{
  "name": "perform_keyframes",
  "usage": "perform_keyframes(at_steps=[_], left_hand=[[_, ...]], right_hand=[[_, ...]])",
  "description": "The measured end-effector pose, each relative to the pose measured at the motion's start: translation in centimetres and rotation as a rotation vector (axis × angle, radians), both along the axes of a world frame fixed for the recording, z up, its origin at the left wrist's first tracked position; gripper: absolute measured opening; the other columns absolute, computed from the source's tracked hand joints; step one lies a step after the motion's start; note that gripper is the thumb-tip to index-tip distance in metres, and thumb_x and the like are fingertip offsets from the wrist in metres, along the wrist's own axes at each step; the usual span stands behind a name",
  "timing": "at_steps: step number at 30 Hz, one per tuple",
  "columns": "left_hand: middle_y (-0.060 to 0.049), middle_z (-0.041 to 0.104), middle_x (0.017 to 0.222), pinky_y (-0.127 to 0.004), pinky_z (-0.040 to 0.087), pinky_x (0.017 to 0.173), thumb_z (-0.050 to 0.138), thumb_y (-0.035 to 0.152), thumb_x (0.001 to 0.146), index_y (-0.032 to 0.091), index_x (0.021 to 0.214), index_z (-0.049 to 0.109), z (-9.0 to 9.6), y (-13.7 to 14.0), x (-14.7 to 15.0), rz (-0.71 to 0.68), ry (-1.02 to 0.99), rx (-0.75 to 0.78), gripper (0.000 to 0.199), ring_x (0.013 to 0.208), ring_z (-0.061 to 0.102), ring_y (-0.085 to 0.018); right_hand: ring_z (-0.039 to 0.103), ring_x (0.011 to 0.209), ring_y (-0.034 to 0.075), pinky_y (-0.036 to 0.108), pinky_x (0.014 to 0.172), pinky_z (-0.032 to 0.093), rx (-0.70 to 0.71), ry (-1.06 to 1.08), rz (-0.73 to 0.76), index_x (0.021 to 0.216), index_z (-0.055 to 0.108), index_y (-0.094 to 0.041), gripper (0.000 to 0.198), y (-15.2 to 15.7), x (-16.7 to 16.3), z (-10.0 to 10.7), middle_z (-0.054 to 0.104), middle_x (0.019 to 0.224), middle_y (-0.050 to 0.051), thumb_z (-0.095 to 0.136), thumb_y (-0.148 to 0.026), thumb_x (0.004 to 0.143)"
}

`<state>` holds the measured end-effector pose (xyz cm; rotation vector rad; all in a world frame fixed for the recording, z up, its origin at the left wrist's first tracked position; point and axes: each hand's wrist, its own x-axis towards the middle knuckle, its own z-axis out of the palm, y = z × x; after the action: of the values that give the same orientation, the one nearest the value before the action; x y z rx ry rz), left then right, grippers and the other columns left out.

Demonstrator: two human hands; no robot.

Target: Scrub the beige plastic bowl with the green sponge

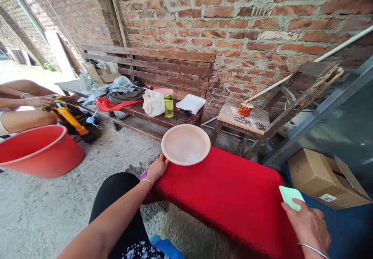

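My left hand (pixel 158 168) lies at the edge of a red cloth (pixel 227 189) covering a narrow bench-like surface, its fingers stretched forward close to a pale pink basin (pixel 186 144). The basin stands at the far end of the cloth and seems to hold clear water. At the near right corner, my right hand (pixel 307 222) is closed round a flat mint-green scraper (pixel 291 197), held at the cloth's right edge. Part of the scraper is hidden by my thumb and fingers.
A wooden bench (pixel 136 107) carries clothes, a white bag, and a green bottle (pixel 168 105). A chair (pixel 243 117) with a food cup stands by the brick wall. A cardboard box (pixel 326 177) is at right; a red tub (pixel 40 150) and another person's hands (pixel 43 102) are at left.
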<state>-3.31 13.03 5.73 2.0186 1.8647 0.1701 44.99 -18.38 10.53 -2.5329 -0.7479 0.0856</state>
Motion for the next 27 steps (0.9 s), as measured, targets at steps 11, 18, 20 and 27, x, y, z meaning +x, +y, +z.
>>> perform_keyframes(at_steps=[11,18,20,27], left_hand=[[-0.021,0.063,0.127,-0.048,0.047,0.092,0.024,0.059,0.099,0.021,0.136,0.045,-0.9,0.5,-0.3,-0.005,0.003,-0.004,0.057,0.112,0.066,-0.035],[-0.021,0.061,0.126,-0.05,0.046,0.095,0.025,0.055,0.1,0.019,0.136,0.044,0.0,0.0,0.1,0.0,0.0,-0.042,0.054,0.114,0.065,-0.036],[-0.02,0.062,0.124,-0.049,0.046,0.095,0.026,0.054,0.101,0.018,0.134,0.045,0.4,-0.1,0.2,-0.005,0.0,-0.049,0.053,0.114,0.065,-0.035],[-0.019,0.062,0.12,-0.047,0.048,0.091,0.028,0.055,0.101,0.019,0.131,0.047,0.4,-0.3,0.1,-0.004,-0.009,-0.015,0.051,0.108,0.067,-0.033]], right_hand=[[0.06,0.105,0.023,0.034,0.097,0.048,0.15,-0.012,0.606,0.107,0.07,-0.029,0.035,12.8,-14.7,-4.6,0.059,0.111,0.006,0.055,-0.044,0.079],[0.061,0.079,0.038,0.056,0.084,0.05,-0.01,-0.028,0.2,0.092,0.071,-0.023,0.05,4.2,-3.2,-1.7,0.052,0.078,0.011,0.046,-0.057,0.064],[0.057,0.07,0.041,0.062,0.079,0.048,-0.105,-0.04,-0.001,0.092,0.07,-0.027,0.056,1.9,-0.3,-1.0,0.047,0.069,0.011,0.042,-0.066,0.063],[0.061,0.098,0.037,0.05,0.089,0.05,0.027,-0.031,0.279,0.104,0.069,-0.021,0.06,9.8,-5.5,-1.2,0.058,0.094,0.015,0.045,-0.062,0.068]])
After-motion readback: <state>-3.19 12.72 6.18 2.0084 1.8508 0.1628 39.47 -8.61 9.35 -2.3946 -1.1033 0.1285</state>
